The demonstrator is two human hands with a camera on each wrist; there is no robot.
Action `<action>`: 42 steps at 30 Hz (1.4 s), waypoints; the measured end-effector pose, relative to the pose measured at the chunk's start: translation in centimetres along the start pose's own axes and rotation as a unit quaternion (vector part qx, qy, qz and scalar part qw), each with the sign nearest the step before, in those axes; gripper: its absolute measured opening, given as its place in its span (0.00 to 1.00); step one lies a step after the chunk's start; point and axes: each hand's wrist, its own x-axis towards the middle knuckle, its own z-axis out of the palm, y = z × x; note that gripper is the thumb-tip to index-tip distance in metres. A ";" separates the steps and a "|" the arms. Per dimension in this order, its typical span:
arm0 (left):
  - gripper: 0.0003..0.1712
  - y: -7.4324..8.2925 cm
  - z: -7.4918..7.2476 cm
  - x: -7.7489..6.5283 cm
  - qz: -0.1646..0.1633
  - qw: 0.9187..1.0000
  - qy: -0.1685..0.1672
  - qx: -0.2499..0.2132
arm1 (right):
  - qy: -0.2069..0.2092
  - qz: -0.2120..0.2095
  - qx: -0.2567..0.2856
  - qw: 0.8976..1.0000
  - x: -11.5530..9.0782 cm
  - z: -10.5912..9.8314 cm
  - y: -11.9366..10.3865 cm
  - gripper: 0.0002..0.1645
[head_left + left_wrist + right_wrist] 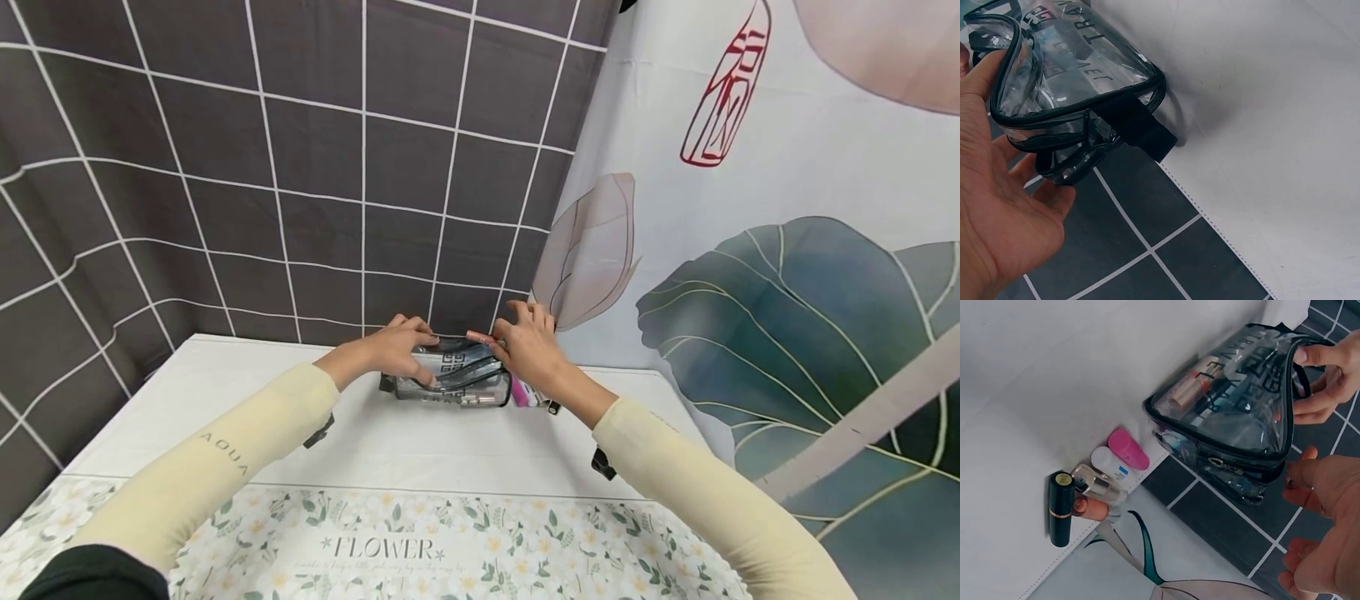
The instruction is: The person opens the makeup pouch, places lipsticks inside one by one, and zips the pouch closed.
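Note:
A clear cosmetic bag (457, 385) with black trim and dark lettering sits at the back of the white table, its top open. My left hand (393, 347) grips the bag's left rim; in the right wrist view its thumb (1313, 355) lies over the edge with fingers beneath. At the bag's right end, my right hand (536, 350) pinches a slim orange-pink tube (480, 337) above the opening. That tube is mostly hidden in the right wrist view. Inside the bag, a pinkish-gold tube (1191, 390) shows through the clear side. A black strap (1138, 128) sticks out at the left end.
Right of the bag lie several cosmetics: a pink tube (1129, 449), a white tube (1110, 467), a gold-capped bottle (1094, 482), an orange bottle (1090, 508) and a black gold-banded tube (1060, 509). Behind hangs a dark gridded cloth (315, 150). A floral mat (390, 517) covers the front.

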 end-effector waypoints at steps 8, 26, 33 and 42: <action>0.52 0.2 -0.5 0.3 0.008 1.000 -0.002 0.007 | 0.005 -0.002 0.003 1.000 0.5 -0.2 -0.4 0.11; 0.52 0.5 -0.5 0.2 0.002 1.000 -0.001 0.006 | -0.036 0.028 0.020 0.999 0.7 0.1 -1.7 0.16; 0.52 0.1 -0.1 0.1 -0.004 1.000 -0.001 -0.001 | -0.030 0.030 0.044 0.998 0.6 0.0 -1.6 0.14; 0.52 0.0 -0.1 -0.1 0.003 1.000 -0.003 0.004 | 0.000 0.053 0.061 0.997 0.4 -0.6 -0.2 0.15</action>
